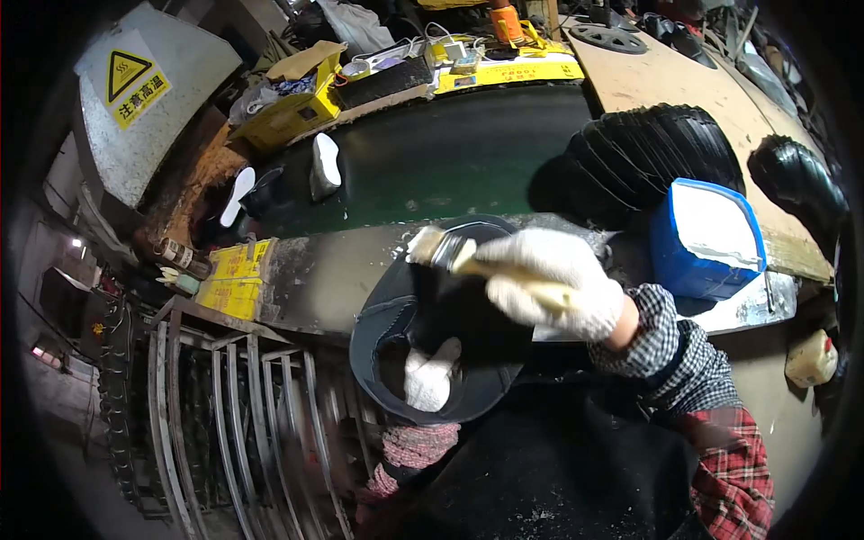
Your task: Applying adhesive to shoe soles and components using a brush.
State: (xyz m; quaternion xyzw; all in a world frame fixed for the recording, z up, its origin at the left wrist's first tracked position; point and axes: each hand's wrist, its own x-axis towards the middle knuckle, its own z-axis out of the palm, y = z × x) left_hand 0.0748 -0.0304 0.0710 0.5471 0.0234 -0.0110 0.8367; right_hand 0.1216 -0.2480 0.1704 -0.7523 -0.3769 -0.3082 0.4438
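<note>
My right hand (562,279), in a white knitted glove, is closed around the wooden handle of a paintbrush (450,252). The brush points left, its pale bristles over the far rim of a dark, hollow, bucket-like thing (373,360). That thing is tilted with its opening toward me, above my lap. Inside its near rim shows my left hand (427,382), also in a white glove, closed at the wall; some fingers are hidden. To the right stands a blue container (679,256) with white material in it.
A dark green belt (432,171) runs behind, carrying two dark pieces of footwear with white soles (326,160). Ribbed black stacked pieces (652,153) lie at the right. Metal rack bars (234,405) stand at lower left. A yellow box (292,117) sits at the back.
</note>
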